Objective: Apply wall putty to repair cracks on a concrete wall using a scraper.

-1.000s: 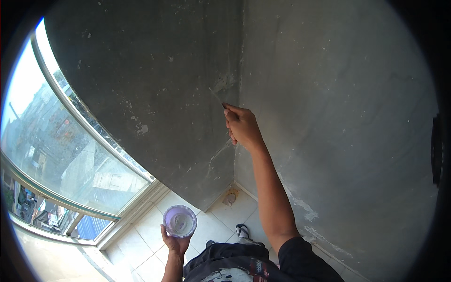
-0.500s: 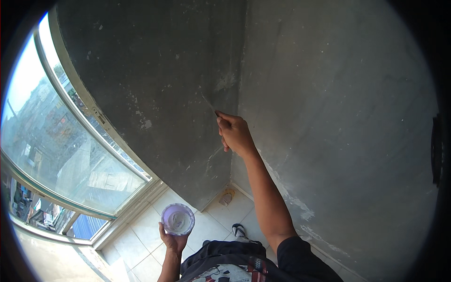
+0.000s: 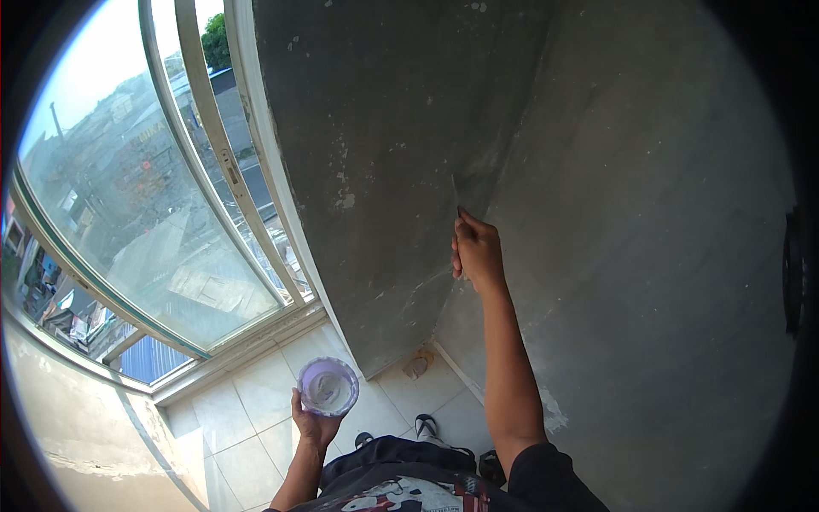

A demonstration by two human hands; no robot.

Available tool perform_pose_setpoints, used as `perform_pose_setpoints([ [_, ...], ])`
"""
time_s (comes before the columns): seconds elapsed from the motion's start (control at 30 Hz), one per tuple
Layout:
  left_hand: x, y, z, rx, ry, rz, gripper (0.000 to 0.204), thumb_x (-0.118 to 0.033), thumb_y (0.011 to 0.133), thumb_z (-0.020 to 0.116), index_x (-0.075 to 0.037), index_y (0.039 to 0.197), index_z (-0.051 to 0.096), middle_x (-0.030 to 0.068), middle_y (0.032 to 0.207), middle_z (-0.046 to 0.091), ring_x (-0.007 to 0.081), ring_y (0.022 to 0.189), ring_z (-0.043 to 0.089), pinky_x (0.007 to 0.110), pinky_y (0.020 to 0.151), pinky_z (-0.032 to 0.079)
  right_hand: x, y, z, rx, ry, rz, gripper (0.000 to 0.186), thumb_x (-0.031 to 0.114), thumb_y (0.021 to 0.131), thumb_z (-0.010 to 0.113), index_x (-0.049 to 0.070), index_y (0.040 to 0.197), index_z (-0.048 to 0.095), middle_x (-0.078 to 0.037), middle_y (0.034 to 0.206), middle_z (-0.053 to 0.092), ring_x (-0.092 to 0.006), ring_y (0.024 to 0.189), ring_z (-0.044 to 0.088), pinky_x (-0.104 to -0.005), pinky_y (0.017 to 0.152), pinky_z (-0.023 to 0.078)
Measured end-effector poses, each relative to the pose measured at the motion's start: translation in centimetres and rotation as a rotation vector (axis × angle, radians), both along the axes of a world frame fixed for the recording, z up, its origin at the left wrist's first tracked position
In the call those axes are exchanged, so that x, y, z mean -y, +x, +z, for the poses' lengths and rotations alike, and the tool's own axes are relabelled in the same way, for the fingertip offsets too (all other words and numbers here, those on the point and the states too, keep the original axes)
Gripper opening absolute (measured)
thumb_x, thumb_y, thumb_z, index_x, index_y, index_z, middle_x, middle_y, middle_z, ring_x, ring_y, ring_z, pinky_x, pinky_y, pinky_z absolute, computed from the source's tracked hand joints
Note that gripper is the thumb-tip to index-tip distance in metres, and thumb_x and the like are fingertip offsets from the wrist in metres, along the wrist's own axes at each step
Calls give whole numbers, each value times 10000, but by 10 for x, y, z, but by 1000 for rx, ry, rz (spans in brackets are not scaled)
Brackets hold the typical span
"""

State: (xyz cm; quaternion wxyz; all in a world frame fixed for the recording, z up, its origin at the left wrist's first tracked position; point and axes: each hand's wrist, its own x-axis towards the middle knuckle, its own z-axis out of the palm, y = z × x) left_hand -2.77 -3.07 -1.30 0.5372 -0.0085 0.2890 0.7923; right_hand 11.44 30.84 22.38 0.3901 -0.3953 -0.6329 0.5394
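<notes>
The right hand (image 3: 479,253) stretches out clenched (left hand (image 3: 316,426) cupped lower).

**Looking steeply down from my own head**

I wear this camera on my head, the left one of a side-by-side pair. It faces forward and steeply down, so I see into the purple bowl (image 3: 310,377) from above. The view is upright and unmirrored: left of the bowl is my own left. My shirt (image 3: 401,497), below and right of the bowl, is close under the lens; the tiled floor (image 3: 256,392) beneath the bowl is farther off. My right hand (image 3: 479,256), above and right of the bowl, falls near mid-view. The fisheye reaches wide, bending the window (image 3: 149,222) left of the bowl.
</notes>
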Motion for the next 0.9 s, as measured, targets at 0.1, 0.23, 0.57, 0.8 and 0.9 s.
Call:
perform_pose_setpoints([
  [0.1,0,-5,-4,1,-14,-44,891,-762,840,470,-179,1507,382,113,1506,434,342,1389,402,551,1140,311,40,12,-21,-82,-178,276,391,205,1049,479,78,1413,544,-1,692,492,-75,449,463,-271,393,454],
  [0.23,9,-8,-17,-12,52,-59,881,-764,835,469,-178,1489,408,99,1483,459,331,1377,416,549,1131,327,87,35,-65,-313,-520,466,400,264,1042,503,87,1399,542,-19,747,530,-95,457,499,-282,433,483],
  [0.57,20,-19,-48,79,62,-83,868,-728,821,528,-178,1484,418,105,1489,451,338,1375,412,571,1109,348,128,132,-160,-794,-742,323,108,271,1013,555,176,1064,557,-55,901,579,-130,570,518,-299,530,431],
  [0.8,5,-23,-64,216,-50,-113,828,-657,850,567,-140,1480,424,139,1500,447,364,1384,408,596,1133,341,128,149,-210,-1127,-767,251,93,275,1021,545,182,1024,536,-63,945,561,-141,620,495,-291,541,423],
  [0.9,-5,-18,-61,202,-15,-161,826,-666,850,555,-146,1479,427,138,1500,447,362,1382,412,598,1128,347,127,152,-212,-1137,-736,212,97,268,1020,543,180,1059,538,-67,951,561,-141,622,489,-291,541,425],
])
